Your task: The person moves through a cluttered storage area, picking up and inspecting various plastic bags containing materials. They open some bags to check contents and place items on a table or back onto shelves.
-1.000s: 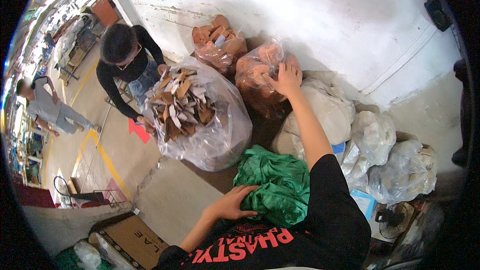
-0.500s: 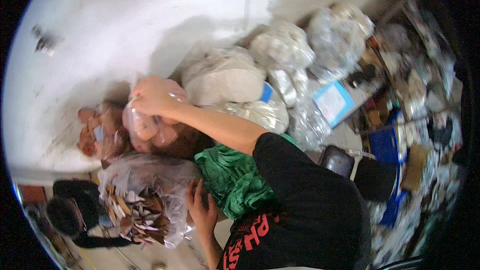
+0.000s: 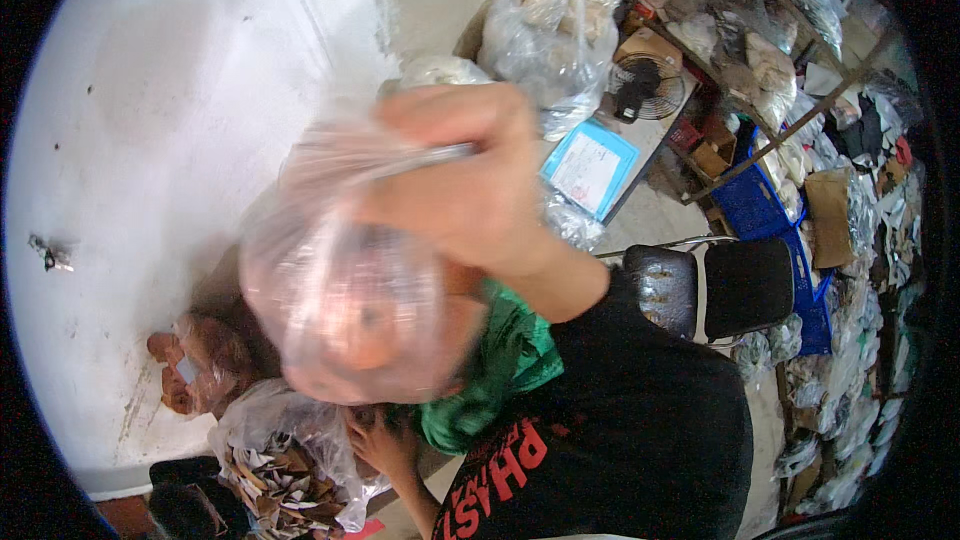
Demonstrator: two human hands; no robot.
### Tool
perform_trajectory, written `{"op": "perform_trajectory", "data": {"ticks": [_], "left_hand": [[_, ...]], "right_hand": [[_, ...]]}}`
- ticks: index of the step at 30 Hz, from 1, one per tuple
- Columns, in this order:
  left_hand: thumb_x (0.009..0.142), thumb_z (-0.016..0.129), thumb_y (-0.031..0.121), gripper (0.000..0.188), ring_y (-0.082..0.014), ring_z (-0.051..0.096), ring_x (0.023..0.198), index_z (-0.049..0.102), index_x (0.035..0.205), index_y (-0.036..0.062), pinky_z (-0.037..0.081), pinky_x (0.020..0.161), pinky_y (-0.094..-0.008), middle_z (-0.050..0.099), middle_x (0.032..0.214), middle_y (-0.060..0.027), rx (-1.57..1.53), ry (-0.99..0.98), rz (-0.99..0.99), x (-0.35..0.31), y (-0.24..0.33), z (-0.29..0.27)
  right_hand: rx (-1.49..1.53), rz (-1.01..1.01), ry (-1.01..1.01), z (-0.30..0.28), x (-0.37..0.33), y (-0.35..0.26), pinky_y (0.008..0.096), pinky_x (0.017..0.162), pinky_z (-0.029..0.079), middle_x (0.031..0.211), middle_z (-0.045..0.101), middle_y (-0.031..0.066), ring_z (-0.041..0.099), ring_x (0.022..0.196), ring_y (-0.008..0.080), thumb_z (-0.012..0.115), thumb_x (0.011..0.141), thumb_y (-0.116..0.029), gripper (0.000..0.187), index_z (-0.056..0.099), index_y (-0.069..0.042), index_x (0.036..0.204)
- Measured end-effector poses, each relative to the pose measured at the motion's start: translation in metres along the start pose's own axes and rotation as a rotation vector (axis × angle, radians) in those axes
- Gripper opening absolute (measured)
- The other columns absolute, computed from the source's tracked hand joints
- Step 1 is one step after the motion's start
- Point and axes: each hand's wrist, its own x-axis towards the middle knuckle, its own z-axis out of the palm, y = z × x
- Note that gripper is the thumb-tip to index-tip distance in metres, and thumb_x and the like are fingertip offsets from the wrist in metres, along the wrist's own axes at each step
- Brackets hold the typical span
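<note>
My right hand (image 3: 455,180) is raised and closed round the gathered neck of a clear plastic bag (image 3: 345,315). Blurred pinkish-brown pieces show through its film. A thin grey streak crosses the fingers; I cannot make out what it is. Lower down, my left hand (image 3: 385,440) has its fingers spread, resting beside an open clear bag of cardboard scraps (image 3: 285,480). Green cloth or sheeting (image 3: 500,365) lies between my arms, partly hidden by the raised bag. To the left, against the wall, sits another bag of reddish-brown pieces (image 3: 205,365).
Stuffed clear bags (image 3: 555,35) line the wall. Beyond my right arm are a blue-edged sheet (image 3: 590,168), a black fan (image 3: 648,87) and a black chair (image 3: 745,285). Blue crates (image 3: 750,202) and cluttered shelving fill the right side. A dark-haired person (image 3: 190,510) is at lower left.
My right hand has lifted the bag of pinkish-brown pieces off its place by the wall, bringing it closer and rightward. My left hand stays low by the scraps. The view has turned.
</note>
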Motion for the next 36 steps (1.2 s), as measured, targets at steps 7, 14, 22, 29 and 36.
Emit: {"op": "perform_trajectory", "data": {"ticks": [7,14,22,29,36], "left_hand": [[0.082,0.068,0.045,0.069,-0.0474,0.030,0.144,0.052,0.147,0.0261,0.025,0.116,-0.0588,0.026,0.161,-0.0264,-0.050,0.086,-0.026,0.009,0.024,0.008],[0.100,0.052,0.056,0.079,-0.0529,0.017,0.149,0.023,0.162,0.0169,0.021,0.116,-0.0646,0.008,0.166,-0.0276,-0.339,-0.020,-0.220,0.029,0.212,0.004],[0.092,0.065,0.036,0.064,-0.0464,0.047,0.131,0.044,0.149,0.0164,0.042,0.101,-0.0599,0.044,0.146,-0.0261,-0.218,-0.022,-0.118,0.079,0.247,-0.007],[0.084,0.064,0.020,0.054,-0.0415,0.059,0.116,0.055,0.137,0.0152,0.049,0.091,-0.0548,0.058,0.134,-0.0185,-0.031,0.155,-0.013,0.111,0.225,0.031],[0.087,0.059,0.025,0.049,-0.0407,0.059,0.116,0.056,0.136,0.0189,0.048,0.093,-0.0572,0.059,0.137,-0.0133,0.030,0.175,-0.155,0.097,0.258,0.038]], "right_hand": [[-0.268,0.282,0.151,-0.228,-0.036,-0.061,0.0350,0.054,0.042,0.062,0.055,0.0078,0.059,0.058,0.0215,0.081,0.050,-0.019,0.026,0.065,-0.001,0.059],[-0.568,0.412,0.375,-0.458,-0.060,-0.090,0.0341,0.050,0.013,0.056,0.032,-0.0009,0.028,0.050,0.0115,0.061,0.034,-0.014,0.028,0.039,-0.001,0.046],[-1.025,0.273,0.579,-0.633,-0.082,-0.155,0.0274,0.052,0.027,0.062,0.042,0.0019,0.039,0.056,0.0113,0.061,0.044,-0.003,0.018,0.049,0.004,0.054],[-1.292,0.128,0.894,-0.670,-0.087,-0.185,0.0236,0.055,0.033,0.066,0.049,0.0013,0.047,0.057,0.0134,0.060,0.053,-0.002,0.010,0.056,0.006,0.058],[-1.150,0.210,1.121,-0.713,-0.095,-0.209,0.0256,0.057,0.032,0.062,0.046,-0.0001,0.046,0.057,0.0124,0.055,0.053,-0.003,0.007,0.054,0.002,0.048]]}}
